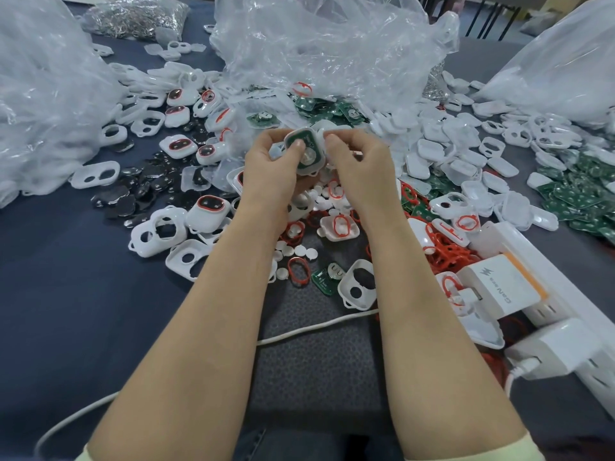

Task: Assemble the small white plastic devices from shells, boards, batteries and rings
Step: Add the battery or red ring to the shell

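Observation:
My left hand (pixel 271 168) holds a white shell with a green board (pixel 307 151) seated inside it, thumb pressing on the board. My right hand (pixel 357 164) pinches the shell's right edge, and a second white shell piece (pixel 327 128) shows just behind its fingertips. Both hands are raised over the middle of the table. Below them lie red rings (pixel 341 226), round white discs (pixel 301 251), a loose green board with a coin battery (pixel 327 277) and empty white shells (pixel 359 284).
Finished devices with red rings (pixel 209 209) and black parts (pixel 139 191) lie on the left. Piles of white shells (pixel 459 151) and green boards (pixel 579 194) lie on the right. Clear plastic bags (pixel 326 44) stand behind. A power strip with chargers (pixel 519 294) and a white cable (pixel 316 329) lie near me.

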Motion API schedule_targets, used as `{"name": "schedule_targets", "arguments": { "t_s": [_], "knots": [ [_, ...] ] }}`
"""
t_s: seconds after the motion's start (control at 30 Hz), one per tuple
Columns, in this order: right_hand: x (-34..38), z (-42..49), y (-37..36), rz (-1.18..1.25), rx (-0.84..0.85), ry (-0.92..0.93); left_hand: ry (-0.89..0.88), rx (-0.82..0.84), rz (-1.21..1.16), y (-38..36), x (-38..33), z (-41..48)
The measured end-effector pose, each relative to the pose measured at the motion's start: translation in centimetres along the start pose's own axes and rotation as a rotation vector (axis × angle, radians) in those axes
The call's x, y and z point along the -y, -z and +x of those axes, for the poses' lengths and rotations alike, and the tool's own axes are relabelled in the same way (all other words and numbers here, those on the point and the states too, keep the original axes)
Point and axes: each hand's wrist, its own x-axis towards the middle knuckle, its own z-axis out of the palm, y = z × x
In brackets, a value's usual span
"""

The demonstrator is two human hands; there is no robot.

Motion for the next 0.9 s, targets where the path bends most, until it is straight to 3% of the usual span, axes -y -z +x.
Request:
{"name": "schedule_targets", "arguments": {
  "t_s": [0.17, 0.67, 0.77, 0.9],
  "knots": [
    [0.16, -0.31, -0.19, -0.084, 0.112, 0.076, -0.005, 0.03, -0.021, 0.02, 0.03, -0.03],
    [-0.04, -0.35, -0.56, -0.021, 0.096, -0.001, -0.027, 0.014, 0.081, -0.02, 0.22, 0.15],
    [0.01, -0.27, -0.43, -0.022, 0.06, 0.009, 0.002, 0.0, 0.034, -0.06, 0.09, 0.06],
    [-0.13, 0.09, 0.32, 0.022, -0.123, -0.001, 0.04, -0.05, -0.07, 0.01, -0.03, 0.33]
  ]
}}
